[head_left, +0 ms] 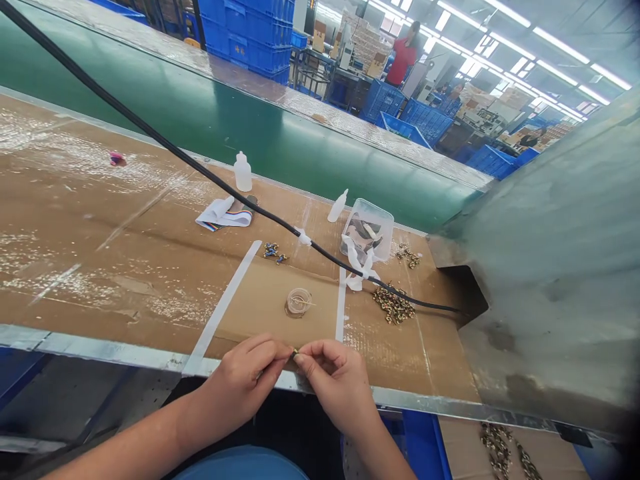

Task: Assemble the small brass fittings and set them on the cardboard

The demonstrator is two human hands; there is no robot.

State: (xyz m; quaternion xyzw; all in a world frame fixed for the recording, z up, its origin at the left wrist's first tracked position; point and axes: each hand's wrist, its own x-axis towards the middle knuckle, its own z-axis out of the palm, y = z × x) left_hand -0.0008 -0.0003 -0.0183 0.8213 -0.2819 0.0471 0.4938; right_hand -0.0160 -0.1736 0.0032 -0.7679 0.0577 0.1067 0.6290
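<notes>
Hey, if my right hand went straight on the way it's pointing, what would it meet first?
Most likely the small brass-coloured part pinched at the fingertips of your right hand, with your left hand just beyond it; depth is hard to judge from this view.

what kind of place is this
Most likely a factory assembly line: a green conveyor belt runs beside the cardboard-covered workbench, blue plastic crates are stacked beyond it, and small metal fittings lie piled on the bench.

Brass-toned fittings (393,305) lie on brown cardboard (100,220) near a rainbow-striped white ribbon (225,215), blue crates (245,40) beyond.
</notes>
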